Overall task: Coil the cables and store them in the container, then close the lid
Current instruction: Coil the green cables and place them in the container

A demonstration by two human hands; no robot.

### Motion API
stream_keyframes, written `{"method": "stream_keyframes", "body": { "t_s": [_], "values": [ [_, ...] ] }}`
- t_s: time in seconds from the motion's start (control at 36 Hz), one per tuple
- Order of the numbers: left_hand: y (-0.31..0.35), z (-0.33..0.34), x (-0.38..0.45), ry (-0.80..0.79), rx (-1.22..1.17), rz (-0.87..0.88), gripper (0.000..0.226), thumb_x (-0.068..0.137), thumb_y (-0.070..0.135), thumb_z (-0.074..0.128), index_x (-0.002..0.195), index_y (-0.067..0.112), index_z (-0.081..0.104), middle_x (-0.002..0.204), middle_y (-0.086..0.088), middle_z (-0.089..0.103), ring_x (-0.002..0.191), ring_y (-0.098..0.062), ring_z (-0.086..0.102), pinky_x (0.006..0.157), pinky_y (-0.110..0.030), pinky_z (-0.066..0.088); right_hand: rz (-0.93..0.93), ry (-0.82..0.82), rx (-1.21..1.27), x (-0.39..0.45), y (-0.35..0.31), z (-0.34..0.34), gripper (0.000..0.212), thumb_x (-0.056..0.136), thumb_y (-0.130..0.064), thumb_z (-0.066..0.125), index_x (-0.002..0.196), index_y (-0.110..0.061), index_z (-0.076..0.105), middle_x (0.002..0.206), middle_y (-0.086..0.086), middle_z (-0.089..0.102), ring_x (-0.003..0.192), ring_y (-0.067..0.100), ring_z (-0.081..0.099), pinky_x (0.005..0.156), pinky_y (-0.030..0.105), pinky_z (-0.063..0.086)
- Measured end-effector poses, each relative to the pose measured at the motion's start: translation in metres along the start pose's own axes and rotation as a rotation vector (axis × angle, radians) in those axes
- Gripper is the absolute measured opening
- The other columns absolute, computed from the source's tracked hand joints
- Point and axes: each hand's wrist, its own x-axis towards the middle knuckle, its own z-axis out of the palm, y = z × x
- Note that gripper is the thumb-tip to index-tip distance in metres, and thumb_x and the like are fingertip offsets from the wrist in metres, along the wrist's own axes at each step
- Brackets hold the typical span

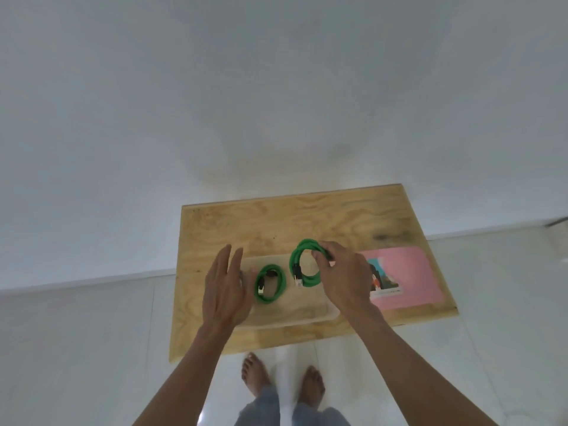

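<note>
A clear plastic container (307, 316) sits on a small wooden table (276, 222). One coiled green cable (270, 283) lies inside it on the left. My right hand (344, 278) grips a second coiled green cable (302, 262) and holds it tilted over the container's right half. My left hand (226, 287) hovers flat over the container's left end, fingers apart, holding nothing. A pink lid (412, 278) with a picture label lies on the table to the right of the container.
The table stands against a white wall (276, 87) on a pale tiled floor (76, 348). My bare feet (255, 373) are just in front of the table's near edge.
</note>
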Motion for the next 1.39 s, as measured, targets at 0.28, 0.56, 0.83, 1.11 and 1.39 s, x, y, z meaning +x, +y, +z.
{"method": "stream_keyframes", "body": {
  "t_s": [0.28,0.56,0.83,1.11,1.39],
  "values": [
    [-0.030,0.043,-0.014,-0.115,0.299,0.081,0.077,0.101,0.062,0.011,0.161,0.013,0.017,0.169,-0.009,0.003,0.157,-0.027,-0.002,0.126,-0.051,0.007,0.032,-0.164,-0.160,0.005,0.032,0.038,0.024,0.097,-0.028,0.056,0.113,-0.017,0.070,0.095,0.008,0.075,0.090,0.032,0.067,0.071,0.036,0.050],
    [-0.030,0.044,-0.013,-0.089,0.315,0.082,0.075,0.101,0.060,0.014,0.160,0.014,0.023,0.169,-0.010,0.013,0.157,-0.027,0.005,0.126,-0.052,0.010,0.057,-0.249,-0.409,0.014,0.030,0.070,0.019,0.098,-0.016,0.049,0.103,-0.011,0.066,0.096,0.012,0.072,0.090,0.034,0.067,0.061,0.033,0.041],
    [-0.031,0.045,-0.015,-0.062,0.330,0.095,0.071,0.102,0.056,0.023,0.159,0.013,0.025,0.168,-0.011,0.015,0.157,-0.028,0.007,0.125,-0.052,0.012,0.053,-0.267,-0.522,0.020,0.026,0.084,0.017,0.098,-0.011,0.049,0.111,-0.010,0.061,0.105,0.012,0.071,0.094,0.033,0.068,0.068,0.037,0.050],
    [-0.030,0.046,-0.015,-0.059,0.340,0.093,0.071,0.102,0.055,0.029,0.159,0.013,0.027,0.168,-0.011,0.016,0.157,-0.029,0.008,0.126,-0.051,0.011,0.116,-0.280,-0.355,0.015,0.025,0.079,0.033,0.096,-0.010,0.049,0.129,-0.006,0.054,0.119,0.014,0.064,0.105,0.034,0.061,0.071,0.036,0.041],
    [-0.031,0.047,-0.015,-0.044,0.324,0.102,0.070,0.102,0.053,0.031,0.158,0.012,0.028,0.167,-0.012,0.018,0.156,-0.029,0.009,0.125,-0.052,0.012,0.126,-0.306,-0.270,0.005,0.028,0.076,0.045,0.093,0.001,0.053,0.138,-0.006,0.051,0.129,0.015,0.060,0.117,0.034,0.058,0.092,0.041,0.048]
  ]
}}
